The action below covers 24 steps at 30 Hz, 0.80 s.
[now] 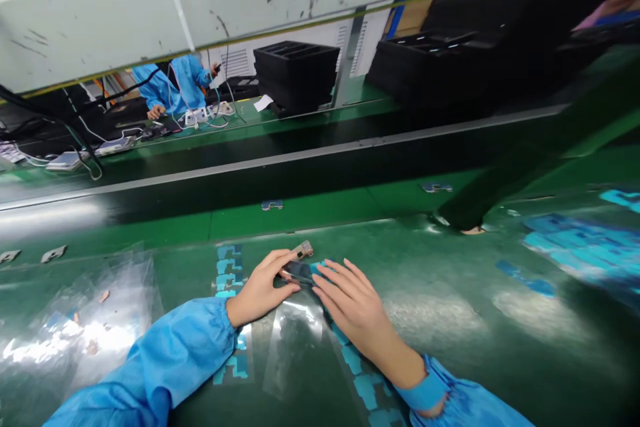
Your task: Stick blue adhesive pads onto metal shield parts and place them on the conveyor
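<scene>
The left hand (260,288) pinches a small dark part (299,273) in its grip just above the green worktop (440,280), with a tan connector (303,250) at its far end. The right hand (353,303) lies spread against it, fingers hiding much of its shape. Clear plastic bags (85,327) lie left; a blue-sleeved co-worker (185,80) sits further off, beside black trays (295,73).

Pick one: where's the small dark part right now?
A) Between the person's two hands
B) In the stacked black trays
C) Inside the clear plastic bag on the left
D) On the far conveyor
A. The small dark part sits between the left hand and the right hand, with fingers of both hands against it.
</scene>
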Tool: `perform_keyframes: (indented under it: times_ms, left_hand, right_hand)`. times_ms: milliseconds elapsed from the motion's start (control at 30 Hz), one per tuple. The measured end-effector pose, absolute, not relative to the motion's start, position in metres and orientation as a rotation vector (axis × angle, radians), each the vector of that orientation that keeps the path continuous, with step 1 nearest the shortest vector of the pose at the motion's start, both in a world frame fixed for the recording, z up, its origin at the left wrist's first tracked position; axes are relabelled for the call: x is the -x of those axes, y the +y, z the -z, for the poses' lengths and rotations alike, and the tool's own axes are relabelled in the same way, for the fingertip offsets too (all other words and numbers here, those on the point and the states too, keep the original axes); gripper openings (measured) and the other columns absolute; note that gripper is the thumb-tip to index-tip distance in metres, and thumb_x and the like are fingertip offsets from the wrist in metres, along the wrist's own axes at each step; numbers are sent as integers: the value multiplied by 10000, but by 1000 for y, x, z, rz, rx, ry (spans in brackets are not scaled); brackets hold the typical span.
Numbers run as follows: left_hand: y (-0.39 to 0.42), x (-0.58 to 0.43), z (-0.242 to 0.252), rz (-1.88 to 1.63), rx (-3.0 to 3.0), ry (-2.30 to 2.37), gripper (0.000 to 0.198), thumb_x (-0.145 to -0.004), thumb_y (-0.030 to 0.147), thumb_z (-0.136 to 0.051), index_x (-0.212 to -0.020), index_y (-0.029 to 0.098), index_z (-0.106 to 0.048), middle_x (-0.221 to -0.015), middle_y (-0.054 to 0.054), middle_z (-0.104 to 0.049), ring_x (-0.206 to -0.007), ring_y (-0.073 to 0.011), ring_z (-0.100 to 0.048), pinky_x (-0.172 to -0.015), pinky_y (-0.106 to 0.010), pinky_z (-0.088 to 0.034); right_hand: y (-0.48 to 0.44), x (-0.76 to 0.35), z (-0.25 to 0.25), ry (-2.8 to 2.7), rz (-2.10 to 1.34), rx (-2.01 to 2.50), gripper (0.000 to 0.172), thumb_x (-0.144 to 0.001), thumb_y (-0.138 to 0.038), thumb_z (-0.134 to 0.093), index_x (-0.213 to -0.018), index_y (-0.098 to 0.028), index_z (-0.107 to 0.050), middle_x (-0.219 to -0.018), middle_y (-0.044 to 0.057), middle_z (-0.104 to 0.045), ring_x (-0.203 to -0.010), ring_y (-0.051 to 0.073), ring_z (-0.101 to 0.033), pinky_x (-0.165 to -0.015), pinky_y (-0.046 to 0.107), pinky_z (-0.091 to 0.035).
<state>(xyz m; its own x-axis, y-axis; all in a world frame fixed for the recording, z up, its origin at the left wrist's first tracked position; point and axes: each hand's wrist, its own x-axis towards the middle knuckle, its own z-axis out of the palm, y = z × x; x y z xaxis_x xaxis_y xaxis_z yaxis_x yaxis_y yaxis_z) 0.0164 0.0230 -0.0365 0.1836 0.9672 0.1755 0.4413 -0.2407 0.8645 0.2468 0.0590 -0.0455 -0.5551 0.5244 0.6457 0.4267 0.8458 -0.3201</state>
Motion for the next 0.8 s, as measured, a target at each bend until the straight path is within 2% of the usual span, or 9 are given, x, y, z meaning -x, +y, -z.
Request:
perform_keyframes:
  times_ms: [100, 300, 433, 533, 600, 667, 733, 800]
  left_hand:
    - [25, -15, 34, -984, -1836, 1360, 505, -884, 323, -709, -1369, 287, -574, -1335, -91, -572, -1184, -242, -598, -960, -373, -549]
    - [24, -14, 36, -853, -2078, 1503, 402, -925, 370, -631, -1324, 328, -620, -1327, -84, -627, -1224, -297, -581, -1084, -503, -446]
    - [19, -8, 40, -936, -2015, 1665, 608, -817, 518, -718, -1372, 309, -586, -1390, -111, -580, -1301, -356, -523, -1114, -559, -401]
    - [31, -2, 26, -1125, -1724, 1725, 587, -876, 627, -553, -1329, 258, -612, -1399, -112, -575, -1328, -338, -512, -1146, -528, -378]
    - [55, -9, 9, -1122, -1572, 1697, 552, -914, 621, -462, -1229, 215, -664, -1310, -120, -644, -1254, -323, -581, -1113, -507, -418]
    - [90, -34, -8, -987, -1573, 1597, 508, -872, 596, -552, -1102, 172, -711, -1138, -129, -726, -1082, -314, -676, -1008, -485, -506]
    - [124, -75, -17, -827, -1658, 1423, 406, -816, 525, -677, -982, 160, -741, -996, -115, -759, -932, -274, -715, -896, -423, -564]
    - [145, -120, -19, -703, -1731, 1266, 350, -815, 462, -728, -953, 140, -738, -921, -104, -754, -861, -237, -714, -840, -402, -577]
  right_hand:
    - [56, -248, 35, -2194, -54, 653, 342, -937, -52, -577, -1238, -196, -652, -1253, 143, -679, -1191, 272, -598, -1022, 518, -507]
    - [54, -249, 19, -2148, 94, 568, 348, -924, -38, -550, -1211, -193, -672, -1119, 109, -721, -1018, 244, -616, -958, 469, -530]
    - [63, -248, 24, -2218, -52, 614, 271, -966, -88, -506, -1163, -183, -666, -957, 71, -729, -923, 199, -648, -994, 450, -510]
    - [69, -245, 36, -2266, -58, 600, 276, -980, -97, -491, -1175, -186, -663, -874, 41, -739, -906, 189, -674, -1074, 474, -458]
    - [69, -243, 42, -2309, -3, 602, 246, -976, -122, -529, -1168, -184, -671, -986, 71, -755, -1008, 213, -673, -1071, 464, -466]
    - [65, -240, 43, -2340, 23, 630, 197, -975, -158, -570, -1135, -182, -681, -1179, 118, -717, -1130, 242, -637, -1035, 436, -497]
    - [59, -238, 40, -2348, -1, 662, 154, -974, -180, -596, -1102, -172, -680, -1232, 134, -681, -1127, 249, -633, -962, 401, -538]
    - [54, -236, 35, -2345, -53, 658, 167, -978, -220, -613, -1128, -164, -661, -1193, 111, -674, -1046, 231, -655, -886, 388, -565]
